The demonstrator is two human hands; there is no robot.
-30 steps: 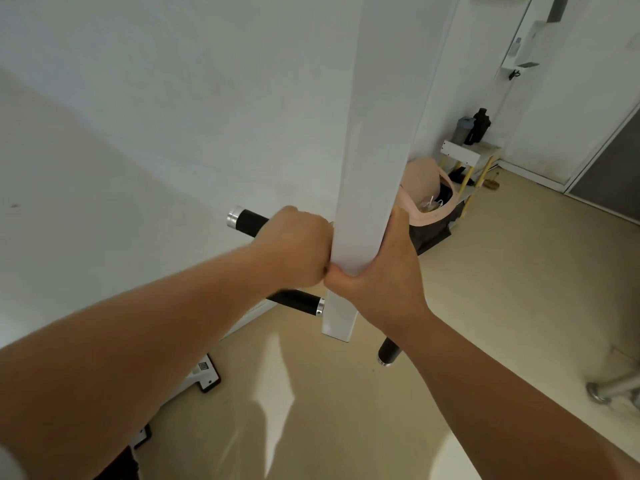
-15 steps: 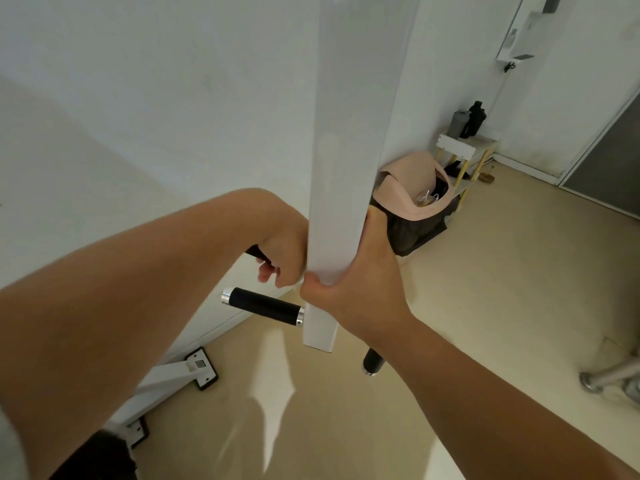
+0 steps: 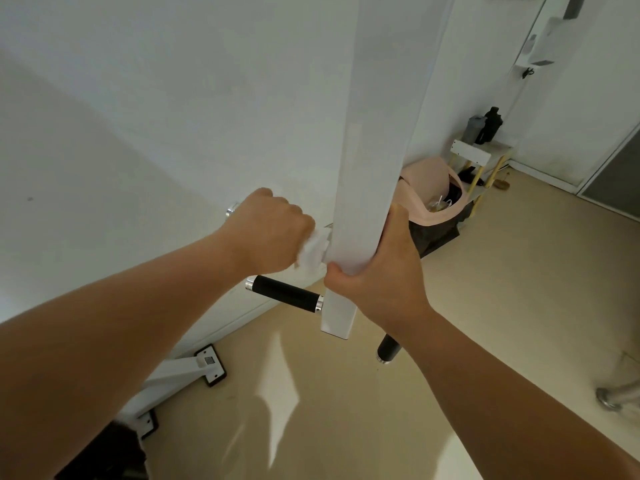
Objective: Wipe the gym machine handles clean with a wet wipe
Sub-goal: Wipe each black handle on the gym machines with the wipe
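Note:
A white square bar (image 3: 375,140) of the gym machine hangs down the middle of the view. My right hand (image 3: 377,271) grips its lower part from the right. My left hand (image 3: 268,233) is closed around an upper left handle, whose silver end cap (image 3: 231,210) pokes out past my knuckles. A white wet wipe (image 3: 313,249) bunches out of that fist next to the bar. Below it a second black handle (image 3: 284,293) with silver ends sticks out to the left, untouched. Another black handle (image 3: 388,349) shows under my right wrist.
White wall behind the bar. The machine's white base foot (image 3: 207,365) with black end plates lies on the beige floor at lower left. A dark bin with a pink liner (image 3: 433,202), a small stool (image 3: 479,157) with bottles, and a metal tube (image 3: 620,396) stand to the right.
My left hand slid inward along the upper handle and back out toward its end; the white wipe now shows beside the bar. My right hand kept its grip on the bar.

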